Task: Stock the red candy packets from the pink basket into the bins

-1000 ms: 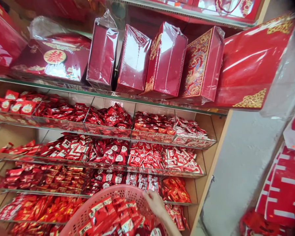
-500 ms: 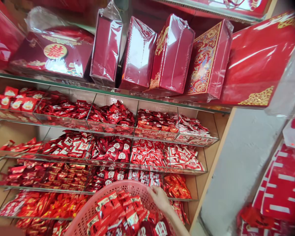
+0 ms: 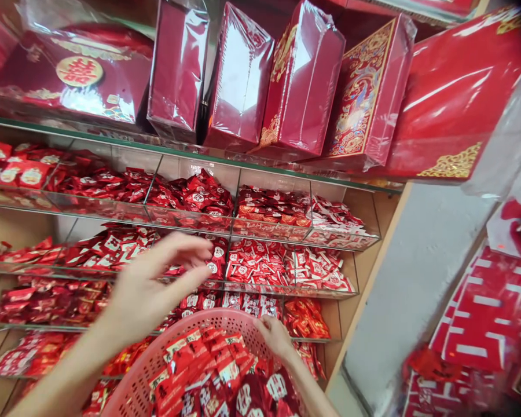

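Observation:
A pink perforated plastic basket (image 3: pixel 132 370) sits at the bottom of the view, filled with small red wrapped packets (image 3: pixel 212 365), some dark red with white labels. My right hand (image 3: pixel 275 336) is closed on its far right rim. My left hand (image 3: pixel 150 284), slightly blurred, is raised in front of the shelves, to the upper left of the basket. Its thumb stands apart from the curved fingers and nothing shows between them. Behind its fingertips are dark red packets with round white labels (image 3: pixel 217 255).
Clear-fronted shelf bins hold more packets, including red-and-white ones (image 3: pixel 258 266) and orange-red ones (image 3: pixel 306 318). A glass shelf (image 3: pixel 226 153) above carries plastic-wrapped red boxes (image 3: pixel 304 87) and a large red bag (image 3: pixel 451 104). Red-and-white cut-out decorations (image 3: pixel 477 313) hang by the grey wall (image 3: pixel 386 278).
My left hand has come into view from the lower left and reaches up before the shelves. My right hand stays on the basket rim. The view has shifted slightly.

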`<control>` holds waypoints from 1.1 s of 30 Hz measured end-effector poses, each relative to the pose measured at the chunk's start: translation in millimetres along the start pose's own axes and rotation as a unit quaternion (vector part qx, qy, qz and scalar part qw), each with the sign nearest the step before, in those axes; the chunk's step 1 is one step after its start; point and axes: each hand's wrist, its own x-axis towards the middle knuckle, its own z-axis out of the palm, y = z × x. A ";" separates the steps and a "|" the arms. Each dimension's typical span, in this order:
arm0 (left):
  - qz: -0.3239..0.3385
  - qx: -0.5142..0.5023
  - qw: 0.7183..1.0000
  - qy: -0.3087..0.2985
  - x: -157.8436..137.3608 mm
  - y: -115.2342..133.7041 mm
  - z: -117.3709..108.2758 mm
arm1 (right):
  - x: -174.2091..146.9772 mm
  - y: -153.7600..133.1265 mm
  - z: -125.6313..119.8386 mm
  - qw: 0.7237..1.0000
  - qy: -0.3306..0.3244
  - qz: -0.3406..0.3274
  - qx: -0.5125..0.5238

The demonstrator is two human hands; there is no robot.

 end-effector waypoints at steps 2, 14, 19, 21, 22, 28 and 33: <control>-0.049 -0.004 0.982 -0.184 3.1 -31.5 34.4 | 0.7 -3.9 -1.6 1.000 -0.001 -0.001 -0.005; -0.213 0.156 0.899 -0.350 -40.9 -173.7 156.9 | 4.3 -16.6 -4.2 0.999 -0.017 0.006 -0.042; -0.231 0.187 0.906 -0.302 -42.7 -169.2 162.6 | 2.4 -19.0 -12.3 0.999 -0.033 -0.021 -0.031; -0.233 0.189 0.906 -0.299 -41.2 -166.6 160.8 | 0.2 -26.5 -20.4 0.996 -0.031 -0.033 -0.073; -0.232 0.190 0.907 -0.296 -40.2 -165.4 159.9 | -0.4 -32.3 -26.0 0.994 -0.020 -0.038 -0.101; -0.246 0.200 0.901 -0.295 -36.7 -161.1 160.9 | 23.5 -83.1 -68.3 0.983 0.123 -0.040 -0.129; -0.243 0.202 0.900 -0.301 -37.0 -162.1 163.4 | 67.6 -112.0 -74.0 0.987 0.105 0.065 -0.101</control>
